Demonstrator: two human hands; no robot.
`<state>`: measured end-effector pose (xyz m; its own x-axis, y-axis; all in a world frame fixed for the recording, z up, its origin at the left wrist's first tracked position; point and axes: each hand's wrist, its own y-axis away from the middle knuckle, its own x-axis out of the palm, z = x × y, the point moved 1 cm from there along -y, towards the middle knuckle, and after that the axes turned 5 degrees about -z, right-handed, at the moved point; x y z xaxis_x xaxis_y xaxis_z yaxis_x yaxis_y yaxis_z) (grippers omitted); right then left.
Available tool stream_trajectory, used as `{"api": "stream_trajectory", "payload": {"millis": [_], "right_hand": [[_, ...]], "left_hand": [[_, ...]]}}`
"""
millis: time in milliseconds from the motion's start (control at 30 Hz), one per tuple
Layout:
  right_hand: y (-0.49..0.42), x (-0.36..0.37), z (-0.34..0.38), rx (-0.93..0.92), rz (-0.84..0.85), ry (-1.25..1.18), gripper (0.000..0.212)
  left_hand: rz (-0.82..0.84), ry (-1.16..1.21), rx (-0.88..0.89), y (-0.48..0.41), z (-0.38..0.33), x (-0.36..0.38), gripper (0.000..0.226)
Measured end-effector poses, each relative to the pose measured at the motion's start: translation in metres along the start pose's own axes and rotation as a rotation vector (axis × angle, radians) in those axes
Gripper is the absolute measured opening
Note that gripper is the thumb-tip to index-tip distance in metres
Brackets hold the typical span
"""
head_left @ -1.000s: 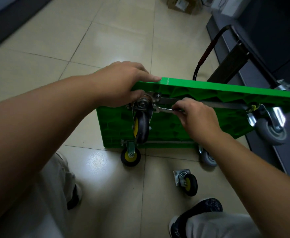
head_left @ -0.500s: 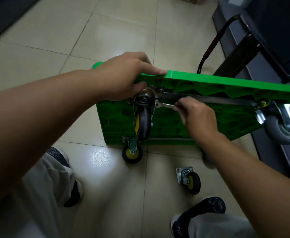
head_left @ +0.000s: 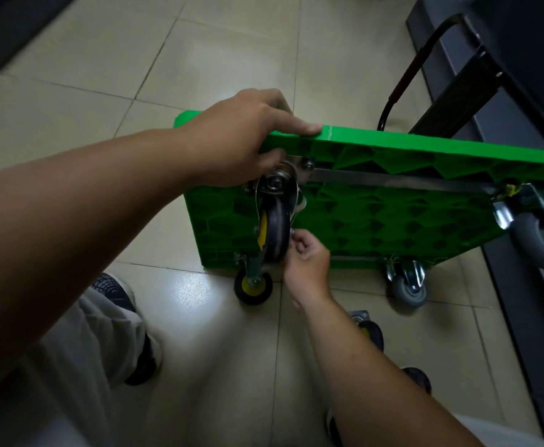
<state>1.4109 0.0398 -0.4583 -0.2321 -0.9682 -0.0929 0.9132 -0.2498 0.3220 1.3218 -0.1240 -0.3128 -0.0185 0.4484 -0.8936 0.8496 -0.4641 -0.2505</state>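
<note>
While the cart stands on edge: you've got the green platform cart (head_left: 393,217) tipped up on the tiled floor (head_left: 199,75), ribbed underside facing you
Left hand (head_left: 241,140): fingers curled over the top rim, thumb underneath by the mounting plate (head_left: 301,171), a firm clamp on the deck
Right hand (head_left: 307,259): down beside the black caster (head_left: 275,230), fingertips pinched on the lower end of what looks like a slim wrench (head_left: 299,206); its head is hidden behind the fork (head_left: 259,201), so I can't tell whether it sits on a bolt
Caster: mounted at the upper left corner of the underside, wheel hanging downward
How it handles: I'd judge the deck stiff and fairly light, but tippy, and the wheels touching the floor could roll away. That caster swivels, so it will flop if you grab the tyre
Where to hold: the rim for the cart, the steel fork or plate for the caster
Also there: a loose caster (head_left: 372,333) by your right shoe (head_left: 417,379), a grey caster (head_left: 409,287) at the lower right corner
</note>
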Motion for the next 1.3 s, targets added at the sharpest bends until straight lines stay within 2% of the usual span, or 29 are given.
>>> {"api": "stream_trajectory", "payload": {"millis": [67,133,200,267,400,467,567,700,800,867,967,1133,1200,1300], "right_hand": [[-0.002,-0.018,-0.001,0.107,0.056,0.222,0.012],[-0.010,-0.041,0.005,0.150,0.164,0.617,0.014],[-0.019,-0.064,0.025,-0.039,0.261,1.163,0.012],[-0.020,-0.079,0.055,-0.294,0.239,1.422,0.007],[-0.024,-0.089,0.108,-0.835,-0.021,1.441,0.011],[-0.027,-0.085,0.121,-1.013,-0.059,1.445,0.009],[-0.033,-0.074,0.125,-1.137,-0.039,1.470,0.009],[-0.039,-0.065,0.118,-1.185,-0.067,1.475,0.010],[-0.047,-0.067,0.106,-1.121,-0.104,1.391,0.008],[-0.052,-0.071,0.088,-1.010,-0.107,1.270,0.011],[-0.049,-0.064,0.050,-0.675,-0.111,0.937,0.018],[-0.028,-0.008,0.012,-0.087,-0.040,0.252,0.012],[-0.018,0.004,0.008,-0.007,0.001,0.108,0.017],[-0.011,-0.015,0.011,-0.002,0.062,0.178,0.023]], "left_hand": [[0.006,-0.001,0.002,0.001,0.001,0.001,0.056],[0.009,-0.003,0.007,0.001,0.001,0.002,0.056],[0.009,-0.008,0.012,0.001,0.000,0.001,0.057],[0.006,-0.020,0.018,0.002,-0.002,0.001,0.058],[0.004,-0.035,0.019,0.004,-0.002,0.001,0.059],[0.002,-0.039,0.014,0.004,-0.003,0.002,0.059],[-0.007,-0.038,0.013,0.003,-0.003,0.003,0.058],[-0.026,-0.040,0.011,0.003,-0.003,0.004,0.057],[-0.039,-0.026,0.004,0.002,-0.002,0.004,0.057],[-0.036,-0.026,0.002,0.001,-0.002,0.005,0.057],[-0.045,-0.025,0.004,0.002,-0.001,0.006,0.057],[-0.047,-0.027,-0.005,-0.001,-0.001,0.005,0.056],[-0.045,-0.012,-0.005,-0.001,-0.003,0.003,0.054],[-0.027,0.002,-0.013,0.000,-0.002,0.001,0.053]]}}
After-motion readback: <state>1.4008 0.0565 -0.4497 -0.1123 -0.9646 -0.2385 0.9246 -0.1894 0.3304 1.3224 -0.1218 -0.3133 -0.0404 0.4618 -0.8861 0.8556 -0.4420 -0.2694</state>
